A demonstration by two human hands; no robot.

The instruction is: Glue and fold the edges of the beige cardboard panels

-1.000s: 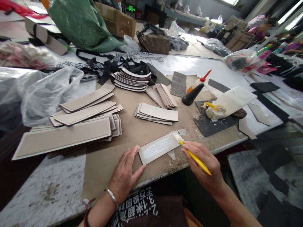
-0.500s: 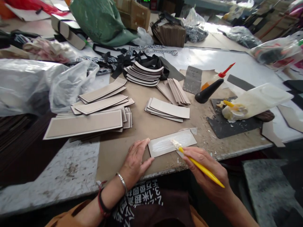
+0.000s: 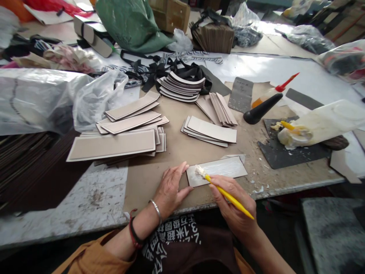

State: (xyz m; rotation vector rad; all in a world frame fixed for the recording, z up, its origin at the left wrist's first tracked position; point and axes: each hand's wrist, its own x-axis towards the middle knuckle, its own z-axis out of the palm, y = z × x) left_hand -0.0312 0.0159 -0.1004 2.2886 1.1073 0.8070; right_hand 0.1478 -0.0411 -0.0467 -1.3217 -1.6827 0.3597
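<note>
My left hand (image 3: 171, 186) lies flat on the brown work surface, fingers spread, its tips against the left end of a small cardboard strip (image 3: 222, 168) wet with glue. My right hand (image 3: 232, 201) grips a yellow-handled glue brush (image 3: 225, 193). The brush's white bristles touch the strip near its left end. The strip lies close to the table's front edge.
Stacks of cardboard strips (image 3: 119, 137) lie to the left, a smaller stack (image 3: 211, 131) lies ahead, and curved pieces (image 3: 182, 85) sit further back. A glue tub with a second brush (image 3: 296, 135) rests on a dark mat at right, beside a black cone (image 3: 261, 109) and a red-tipped bottle (image 3: 273, 91). Plastic bags (image 3: 57, 99) crowd the left.
The brush has swept leftward along the strip, from its right end to near its left end. My left hand has stayed at the strip's left end. The view has shifted.
</note>
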